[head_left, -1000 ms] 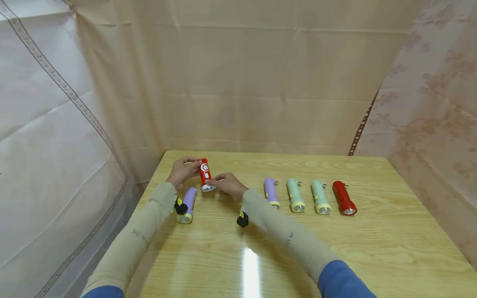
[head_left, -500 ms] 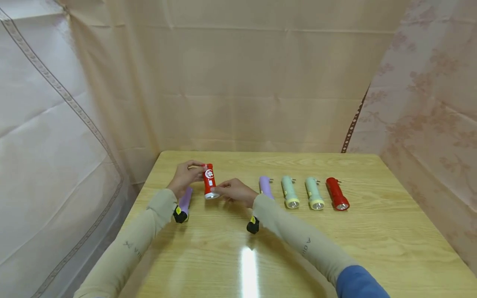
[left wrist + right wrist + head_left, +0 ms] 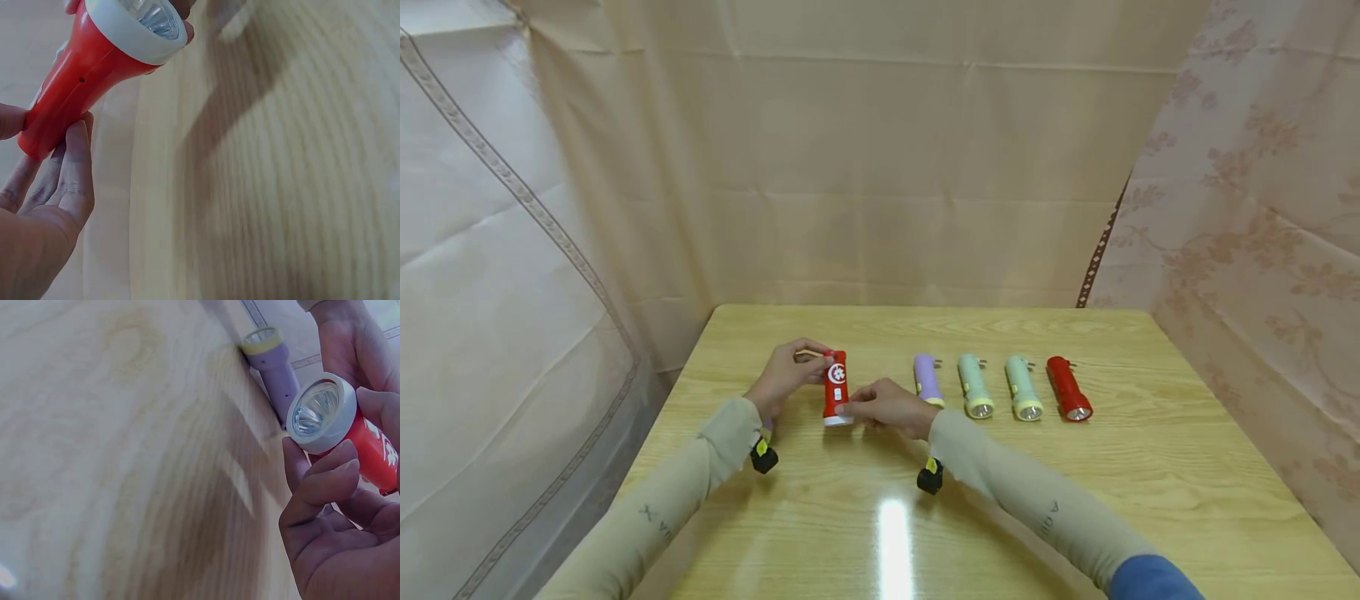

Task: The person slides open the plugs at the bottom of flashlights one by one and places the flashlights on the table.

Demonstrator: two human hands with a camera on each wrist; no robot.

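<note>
A red flashlight (image 3: 837, 387) with a white lens ring is held between both hands, its lens end toward me. My left hand (image 3: 787, 375) grips its tail end between thumb and fingers. At the lens end, my right hand (image 3: 893, 407) pinches the red body just behind the ring, thumb on top. The left wrist view shows the flashlight (image 3: 81, 78) tilted, its underside above the wooden table. A purple flashlight (image 3: 275, 372) with a yellow ring lies beyond it in the right wrist view; in the head view my left wrist mostly hides it.
Right of my hands a row lies on the table (image 3: 1150, 483): a purple flashlight (image 3: 927, 377), two mint-green flashlights (image 3: 974, 383), and another red flashlight (image 3: 1067, 387). Prongs stick out near their tails. Cloth hangs behind the table and at both sides.
Both hands have carried the red flashlight rightward and nearer to me. My left wrist now covers most of the purple flashlight on the left. The head view has shifted slightly.
</note>
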